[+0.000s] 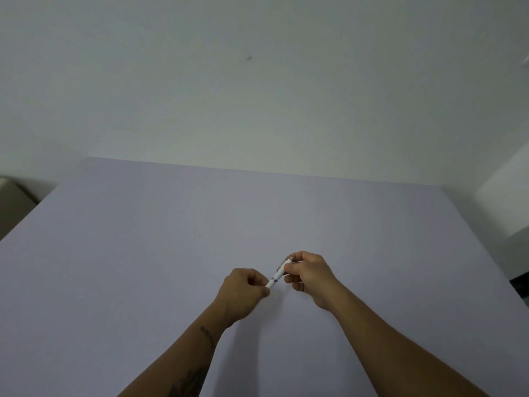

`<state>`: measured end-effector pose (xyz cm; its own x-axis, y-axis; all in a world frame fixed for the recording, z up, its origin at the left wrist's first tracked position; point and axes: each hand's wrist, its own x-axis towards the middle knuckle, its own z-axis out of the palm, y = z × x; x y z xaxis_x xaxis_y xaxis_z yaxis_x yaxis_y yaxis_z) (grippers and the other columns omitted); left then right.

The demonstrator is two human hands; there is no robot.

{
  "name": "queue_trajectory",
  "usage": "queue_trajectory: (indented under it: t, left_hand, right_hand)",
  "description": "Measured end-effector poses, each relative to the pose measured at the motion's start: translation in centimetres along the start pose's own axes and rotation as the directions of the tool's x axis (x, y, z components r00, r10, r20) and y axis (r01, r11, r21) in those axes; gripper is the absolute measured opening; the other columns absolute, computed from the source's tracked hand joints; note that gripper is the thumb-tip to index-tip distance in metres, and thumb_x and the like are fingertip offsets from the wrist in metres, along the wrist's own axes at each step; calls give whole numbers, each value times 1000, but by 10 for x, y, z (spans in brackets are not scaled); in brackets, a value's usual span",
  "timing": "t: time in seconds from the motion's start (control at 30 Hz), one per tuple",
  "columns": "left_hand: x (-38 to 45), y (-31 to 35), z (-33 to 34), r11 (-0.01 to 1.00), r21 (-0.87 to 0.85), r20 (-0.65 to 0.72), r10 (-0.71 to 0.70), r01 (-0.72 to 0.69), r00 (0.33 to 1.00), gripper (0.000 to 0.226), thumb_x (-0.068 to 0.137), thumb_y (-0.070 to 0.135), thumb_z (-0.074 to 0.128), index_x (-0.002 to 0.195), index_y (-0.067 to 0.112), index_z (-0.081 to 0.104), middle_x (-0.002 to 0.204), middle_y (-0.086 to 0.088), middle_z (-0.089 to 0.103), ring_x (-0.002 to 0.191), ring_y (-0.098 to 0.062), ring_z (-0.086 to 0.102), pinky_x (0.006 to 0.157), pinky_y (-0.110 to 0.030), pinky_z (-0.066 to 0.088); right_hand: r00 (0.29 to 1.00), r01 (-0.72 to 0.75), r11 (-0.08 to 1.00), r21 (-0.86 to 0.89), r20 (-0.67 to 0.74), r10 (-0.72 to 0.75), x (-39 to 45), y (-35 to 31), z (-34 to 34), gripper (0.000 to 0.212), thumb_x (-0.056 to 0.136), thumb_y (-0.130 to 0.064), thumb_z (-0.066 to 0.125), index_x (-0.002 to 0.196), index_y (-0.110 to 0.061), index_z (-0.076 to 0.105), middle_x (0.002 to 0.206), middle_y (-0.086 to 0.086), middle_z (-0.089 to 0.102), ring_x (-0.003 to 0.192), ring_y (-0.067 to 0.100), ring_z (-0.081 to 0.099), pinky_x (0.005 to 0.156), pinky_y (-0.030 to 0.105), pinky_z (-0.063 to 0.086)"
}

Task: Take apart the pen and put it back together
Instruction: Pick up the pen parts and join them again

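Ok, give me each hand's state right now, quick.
Left hand: closed on the lower end of the pen.
Right hand: closed on the pen's upper end.

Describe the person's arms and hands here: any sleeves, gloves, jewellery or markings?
Both forearms are bare, with no sleeves in view. The left hand and right hand wear no gloves, and no rings or watch show. The left forearm carries dark tattoo markings, with a smaller one near the wrist.
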<state>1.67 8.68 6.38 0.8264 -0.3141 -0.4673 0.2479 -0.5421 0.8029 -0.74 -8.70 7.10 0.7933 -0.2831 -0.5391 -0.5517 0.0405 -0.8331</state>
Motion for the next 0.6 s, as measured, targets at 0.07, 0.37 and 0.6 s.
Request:
queue_trajectory:
  t: [0.07, 0.37, 0.6]
  left_hand:
    - [-2, 1, -8, 999, 18, -28, 40, -39, 999, 6, 84, 13, 69, 84, 13, 76, 70, -2, 66, 58, -13, 55, 50, -21, 43]
    - [-5, -3, -15, 995, -15, -105, 97, -99, 990, 3, 80, 12, 75, 83, 13, 76, 69, -1, 65, 55, -11, 53, 50, -19, 43]
    - [-10, 0, 0, 980, -63, -120, 181, -190, 976, 9, 78, 12, 76, 84, 15, 70, 66, 4, 61, 54, -8, 51, 51, -17, 42]
  right_hand:
    - [999, 33, 999, 16, -23, -33, -5, -2, 5, 9, 87, -1, 61, 92, -5, 67, 90, 18, 76, 64, 17, 63, 59, 28, 51]
    - [992, 103, 994, 48, -76, -99, -19, -12, 21, 12, 88, 4, 59, 91, -1, 70, 75, 8, 74, 65, 18, 65, 62, 28, 55]
    - [995, -53, 996, 78, -77, 59, -31, -10, 21, 12, 90, -7, 65, 95, 1, 73, 79, 11, 69, 65, 16, 62, 59, 26, 53]
